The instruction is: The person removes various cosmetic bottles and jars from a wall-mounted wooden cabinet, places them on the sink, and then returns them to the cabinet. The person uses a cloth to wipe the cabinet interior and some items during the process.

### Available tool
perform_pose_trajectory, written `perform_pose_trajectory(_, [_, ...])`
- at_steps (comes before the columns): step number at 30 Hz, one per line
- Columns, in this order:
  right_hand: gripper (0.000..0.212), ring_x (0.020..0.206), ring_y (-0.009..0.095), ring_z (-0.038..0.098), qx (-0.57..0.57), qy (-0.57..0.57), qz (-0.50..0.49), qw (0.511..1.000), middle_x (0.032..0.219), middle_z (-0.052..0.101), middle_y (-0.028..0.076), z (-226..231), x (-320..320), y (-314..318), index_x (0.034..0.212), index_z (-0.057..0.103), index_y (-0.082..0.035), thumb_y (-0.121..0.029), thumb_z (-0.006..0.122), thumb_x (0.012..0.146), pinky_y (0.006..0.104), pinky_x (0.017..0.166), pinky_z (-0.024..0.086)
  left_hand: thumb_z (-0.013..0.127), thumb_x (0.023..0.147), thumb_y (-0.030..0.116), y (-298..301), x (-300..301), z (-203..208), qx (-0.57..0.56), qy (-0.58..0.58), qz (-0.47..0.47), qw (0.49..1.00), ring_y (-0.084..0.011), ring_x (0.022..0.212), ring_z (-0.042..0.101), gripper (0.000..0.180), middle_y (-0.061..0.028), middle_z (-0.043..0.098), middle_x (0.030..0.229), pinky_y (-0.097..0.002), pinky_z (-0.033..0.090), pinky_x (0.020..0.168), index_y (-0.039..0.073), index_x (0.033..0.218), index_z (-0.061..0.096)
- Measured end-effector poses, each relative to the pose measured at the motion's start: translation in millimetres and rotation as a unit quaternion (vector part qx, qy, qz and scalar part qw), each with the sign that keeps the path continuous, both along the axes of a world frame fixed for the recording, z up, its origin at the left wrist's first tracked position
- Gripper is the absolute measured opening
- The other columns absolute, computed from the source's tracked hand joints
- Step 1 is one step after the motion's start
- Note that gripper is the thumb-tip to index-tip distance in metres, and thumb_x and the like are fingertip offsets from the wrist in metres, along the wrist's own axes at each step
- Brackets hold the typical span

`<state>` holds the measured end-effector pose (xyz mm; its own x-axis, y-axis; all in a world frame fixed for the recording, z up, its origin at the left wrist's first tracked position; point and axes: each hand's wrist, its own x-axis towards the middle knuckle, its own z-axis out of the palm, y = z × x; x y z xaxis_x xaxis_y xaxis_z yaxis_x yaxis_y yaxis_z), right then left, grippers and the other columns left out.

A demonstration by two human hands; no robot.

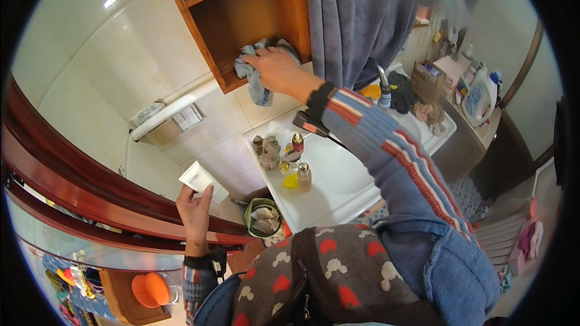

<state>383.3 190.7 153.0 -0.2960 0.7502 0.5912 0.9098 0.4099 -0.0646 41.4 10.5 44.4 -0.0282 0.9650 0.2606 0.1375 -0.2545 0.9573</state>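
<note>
My right hand (275, 72) is closed on a crumpled grey-blue cloth (257, 87), pressed to the bottom board of a wooden wall cabinet (232, 78). Part of the cloth hangs over the cabinet's front edge. Lower left, my left hand (196, 208) grips a white squeeze tube (201, 178) between thumb and fingers, apart from everything else. Several small bottles stand on the near left corner of the white sink (272, 190), among them a gold-capped one (304, 178) and a dark red one (298, 142). A brownish bunched cloth (270, 156) lies beside them.
A grey curtain (356, 18) hangs right of the cabinet. Bottles and jars stand on its upper shelf. The faucet (383, 81) and a white detergent jug (481, 98) are farther right. A lined bin (263, 217) stands under the sink's left edge, near a red-brown door frame (109, 184).
</note>
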Motion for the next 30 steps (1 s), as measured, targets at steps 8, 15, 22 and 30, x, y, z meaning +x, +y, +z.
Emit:
perform_pose_trajectory(8, [0.053, 0.114, 0.037, 0.063, -0.004, -0.027, 0.068, 0.997, 0.116, 0.070, 0.014, -6, 3, -17, 0.126, 0.072, -0.009, 0.004, 0.065, 0.076, 0.0464, 0.097, 0.050, 0.076, 0.097, 0.005, 23, 37, 34, 0.028, 0.033, -0.051, 0.998, -0.0057, 0.091, 0.065, 0.035, -0.0023, 0.071, 0.112, -0.0203, 0.052, 0.069, -0.002, 0.130, 0.066])
perform_pose_trajectory(15, [0.046, 0.111, 0.037, 0.063, 0.010, 0.092, 0.166, 0.982, 0.117, 0.068, 0.011, 11, 31, -61, 0.115, 0.074, -0.012, 0.009, 0.062, 0.076, 0.0463, 0.095, 0.051, 0.075, 0.097, 0.010, 71, 66, 97, 0.136, 0.085, -0.064, 0.985, -0.0070, 0.082, 0.065, 0.028, -0.0042, 0.072, 0.101, -0.0225, 0.053, 0.068, -0.003, 0.120, 0.069])
perform_pose_trajectory(22, [0.055, 0.118, 0.026, 0.064, 0.077, 0.361, 0.242, 0.897, 0.116, 0.068, 0.007, 56, 95, -122, 0.121, 0.071, -0.008, 0.016, 0.049, 0.076, 0.0310, 0.104, 0.048, 0.073, 0.097, 0.014, 132, 117, 143, 0.193, 0.141, -0.070, 0.969, -0.0120, 0.072, 0.066, 0.024, -0.0066, 0.073, 0.088, -0.0285, 0.053, 0.066, -0.003, 0.113, 0.070])
perform_pose_trajectory(30, [0.046, 0.120, 0.015, 0.061, 0.058, 0.484, 0.148, 0.861, 0.128, 0.068, 0.004, 18, 168, -215, 0.128, 0.068, -0.004, 0.008, 0.052, 0.087, 0.0280, 0.106, 0.045, 0.068, 0.097, 0.016, 214, 177, 153, 0.184, 0.212, 0.007, 0.960, -0.0215, 0.077, 0.074, 0.023, -0.0152, 0.073, 0.087, -0.0360, 0.057, 0.068, -0.004, 0.110, 0.066])
